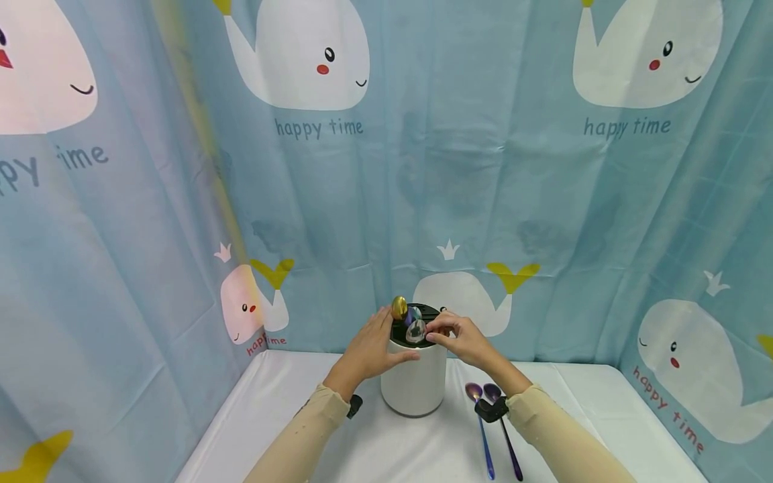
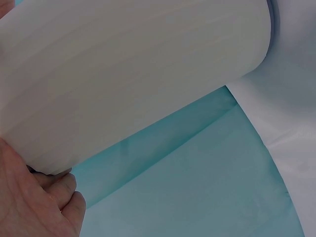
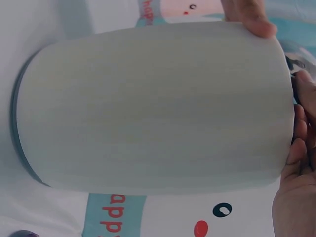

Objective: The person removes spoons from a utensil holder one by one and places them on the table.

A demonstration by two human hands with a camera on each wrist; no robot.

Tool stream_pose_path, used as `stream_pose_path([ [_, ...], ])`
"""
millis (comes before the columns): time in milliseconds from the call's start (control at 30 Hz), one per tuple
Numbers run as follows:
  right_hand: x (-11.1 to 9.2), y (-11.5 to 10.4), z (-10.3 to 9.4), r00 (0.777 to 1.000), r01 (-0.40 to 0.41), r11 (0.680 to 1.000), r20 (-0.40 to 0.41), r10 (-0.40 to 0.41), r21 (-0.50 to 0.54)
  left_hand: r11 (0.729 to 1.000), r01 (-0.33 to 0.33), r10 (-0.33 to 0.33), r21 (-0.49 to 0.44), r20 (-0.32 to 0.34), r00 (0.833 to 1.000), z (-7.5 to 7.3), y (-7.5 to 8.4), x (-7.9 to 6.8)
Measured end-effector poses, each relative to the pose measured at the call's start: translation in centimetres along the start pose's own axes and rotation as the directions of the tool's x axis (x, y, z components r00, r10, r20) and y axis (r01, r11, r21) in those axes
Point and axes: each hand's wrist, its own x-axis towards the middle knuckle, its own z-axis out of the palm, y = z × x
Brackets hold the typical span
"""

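A white cylindrical utensil holder (image 1: 413,382) with a black slotted top stands upright on the table. Out of it rise the bowls of a gold spoon (image 1: 399,308), a purple-blue spoon (image 1: 413,315) and a silver spoon (image 1: 416,331); their handles are hidden inside. My left hand (image 1: 376,345) holds the holder near its rim, thumb across the front and fingers at the far left side. With thumb and fingertips, my right hand (image 1: 464,341) pinches the silver spoon by the edge of its bowl. The holder's wall (image 3: 158,108) fills most of the right wrist view.
Two spoons lie on the white tablecloth (image 1: 580,402) by the right wrist: a purple one with a blue handle (image 1: 486,449) and a dark purple one (image 1: 513,453). Blue whale-print curtains (image 1: 386,188) hang behind the table and along both sides.
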Motion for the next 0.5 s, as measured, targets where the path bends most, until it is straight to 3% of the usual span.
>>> stream_pose_path([
  [233, 0.08, -0.51, 0.05, 0.998, -0.057, 0.998, 0.014, 0.058, -0.016, 1.0, -0.001, 0.001, 0.003, -0.002, 1.0, -0.07, 0.1, -0.06],
  [500, 0.19, -0.56, -0.12, 0.998, -0.045, 0.999, 0.05, 0.046, -0.022, 1.0, 0.002, -0.002, 0.014, -0.004, 1.0, -0.01, 0.07, -0.1],
])
